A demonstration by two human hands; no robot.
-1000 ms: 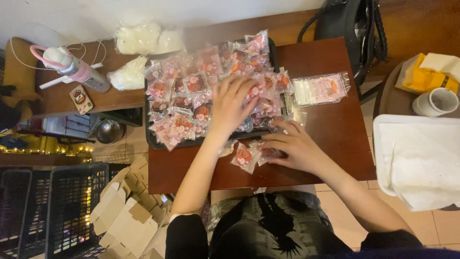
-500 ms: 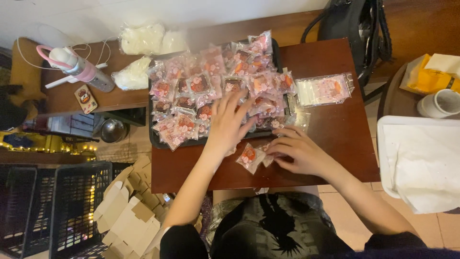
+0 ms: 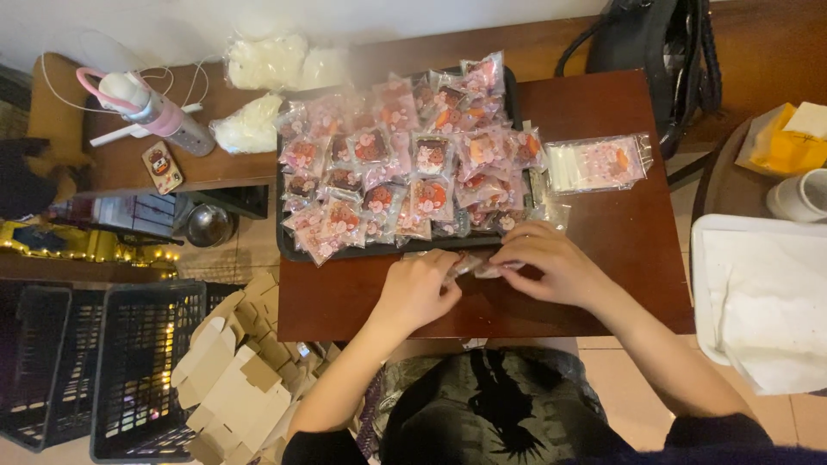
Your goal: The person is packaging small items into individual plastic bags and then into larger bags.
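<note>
A dark tray on a reddish-brown table is piled with several small clear pink-patterned packets holding round treats. In front of the tray, my left hand and my right hand meet over one small packet, each gripping an end of it. Most of that packet is hidden by my fingers.
A stack of empty pink-printed bags lies right of the tray. A pink-capped bottle and white bundles sit on the left side table. Black crates and flat cardboard boxes stand on the floor left. A white tray is at right.
My left hand has come back from the pile on the tray to the table's front. It now joins my right hand on the small packet.
</note>
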